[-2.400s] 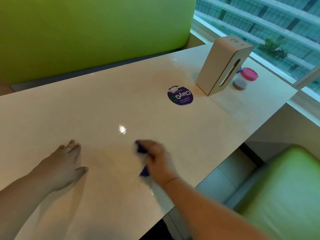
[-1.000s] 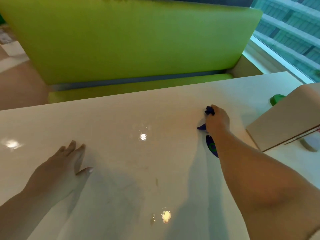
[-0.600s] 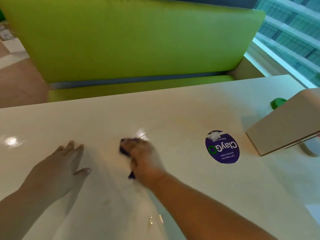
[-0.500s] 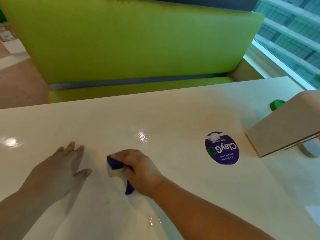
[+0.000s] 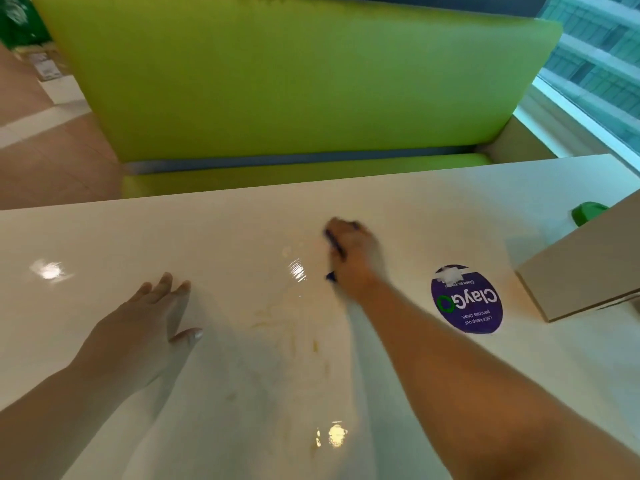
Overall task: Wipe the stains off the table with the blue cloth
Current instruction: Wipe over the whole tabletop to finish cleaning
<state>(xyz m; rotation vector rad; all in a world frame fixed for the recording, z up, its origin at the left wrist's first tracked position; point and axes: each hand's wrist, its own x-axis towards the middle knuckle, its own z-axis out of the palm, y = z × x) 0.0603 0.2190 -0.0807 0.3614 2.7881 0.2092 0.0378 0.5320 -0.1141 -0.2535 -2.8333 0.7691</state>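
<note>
In the head view, the blue cloth (image 5: 334, 244) lay bunched under the right hand (image 5: 353, 258), out past the middle of the pale glossy table (image 5: 104, 244). Only a dark edge of it showed along the hand's left side, and a small tip stuck out near the wrist. The fingers were curled down over the cloth, grasping it against the tabletop, though motion blur hid how each finger lay. The right forearm reached out long from the lower right corner. The left hand (image 5: 149, 327) rested flat on the table well to the left, fingers straight and close together, thumb spread to the side, holding nothing. Faint yellowish stains (image 5: 277, 323) streaked the surface between the two hands, nearer the person than the cloth. A round purple ClayGo sticker (image 5: 465, 299) lay right of the forearm. Beyond it stood a beige box (image 5: 588, 265), its contents not visible, with a green lid (image 5: 587, 211) peeking out behind it. A green bench (image 5: 294, 81) faced the table's far edge.
</note>
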